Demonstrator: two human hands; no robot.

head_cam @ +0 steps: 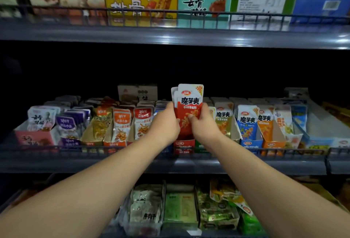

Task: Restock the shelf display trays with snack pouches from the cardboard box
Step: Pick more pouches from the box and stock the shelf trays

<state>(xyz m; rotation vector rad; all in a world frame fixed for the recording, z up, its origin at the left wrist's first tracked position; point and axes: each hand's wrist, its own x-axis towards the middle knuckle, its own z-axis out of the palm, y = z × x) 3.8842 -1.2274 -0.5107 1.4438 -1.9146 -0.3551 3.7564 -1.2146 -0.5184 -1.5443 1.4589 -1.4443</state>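
Presently pouches (189, 103) held upright just above tray (183, 144) — left hand (164, 124) at nine o'clock, right hand (203, 124) at three, fingers (171, 106) curled round them.

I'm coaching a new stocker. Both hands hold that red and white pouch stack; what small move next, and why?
Probably lower the stack of red and white snack pouches straight down into the red cardboard display tray: the left hand and right hand hold it upright directly over that tray.
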